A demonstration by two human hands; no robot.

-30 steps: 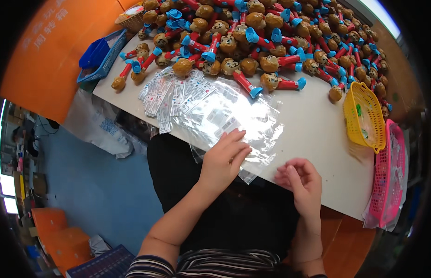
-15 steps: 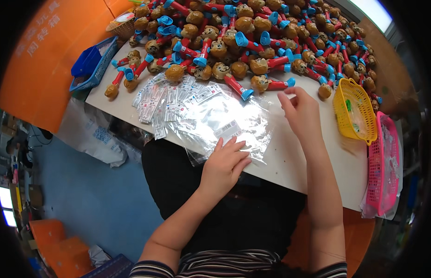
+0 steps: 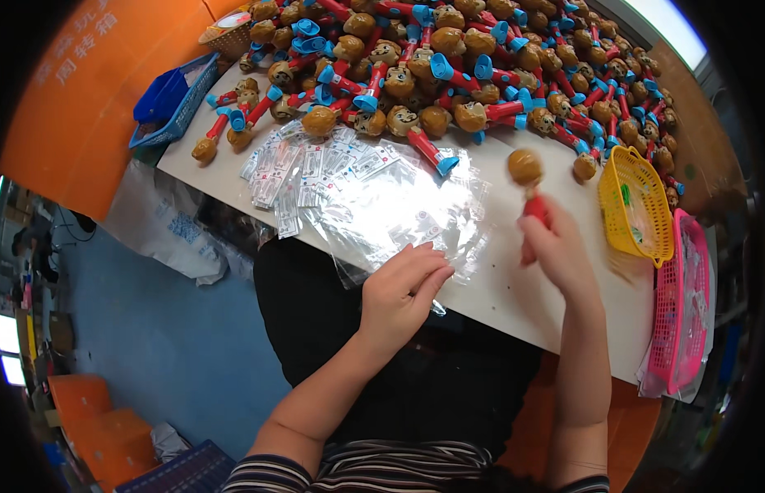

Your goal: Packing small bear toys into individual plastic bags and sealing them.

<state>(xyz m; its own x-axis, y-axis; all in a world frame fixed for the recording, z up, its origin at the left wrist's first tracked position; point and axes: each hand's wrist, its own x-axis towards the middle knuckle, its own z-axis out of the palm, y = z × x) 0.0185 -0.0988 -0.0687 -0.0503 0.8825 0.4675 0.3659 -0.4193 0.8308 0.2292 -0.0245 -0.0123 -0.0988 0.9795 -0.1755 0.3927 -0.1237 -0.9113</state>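
Note:
My right hand [image 3: 555, 246] is closed round the red body of a toy figure [image 3: 525, 167]. Its brown, round head points away from me and is blurred by motion. My left hand [image 3: 405, 283] is at the table's front edge, fingers and thumb closed on the near edge of a clear plastic bag [image 3: 444, 238]. Glare covers much of the flat stack of bags. Left of them lies a spread of small printed paper slips [image 3: 288, 172]. Beyond, a large heap of the same figures [image 3: 399, 82], with red bodies and blue bases, fills the table's far side.
A yellow basket [image 3: 663, 246] with green bits in it stands at the right, beside a pink basket [image 3: 670, 329] of plastic packets. At the far left is a blue basket [image 3: 175, 119]. A white bag [image 3: 152, 230] hangs below the table's left edge.
My right hand has picked up a figure from the near edge of the heap and brought it closer to me. My left fingers, earlier spread flat on the bag, have closed at its edge.

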